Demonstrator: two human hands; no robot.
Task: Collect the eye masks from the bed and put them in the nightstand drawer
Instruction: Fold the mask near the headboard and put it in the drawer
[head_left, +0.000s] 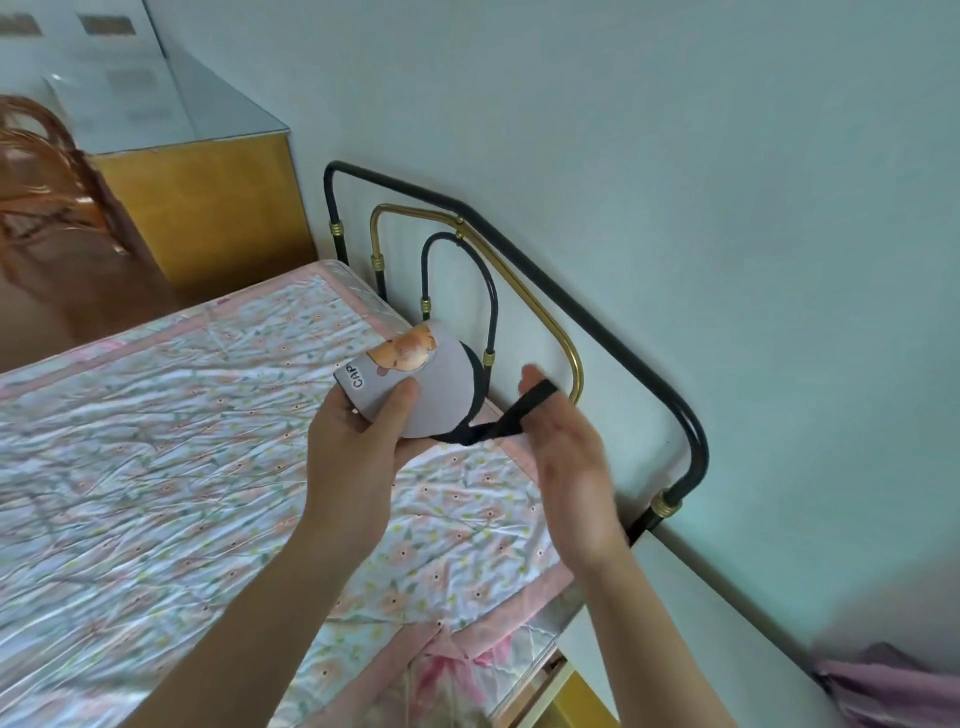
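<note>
My left hand grips a folded grey eye mask with an orange cartoon print and black lettering, held above the head end of the bed. The mask's black elastic strap stretches to the right and loops over the fingers of my right hand, which are mostly straight. Both hands are close to the black and brass headboard. The yellow nightstand with a glass top stands beyond the bed's far corner; I see no open drawer on it.
The bed carries a floral pink quilt. A pale wall runs behind the headboard. An orange chair stands at the left beside the nightstand. Pink fabric lies at the lower right.
</note>
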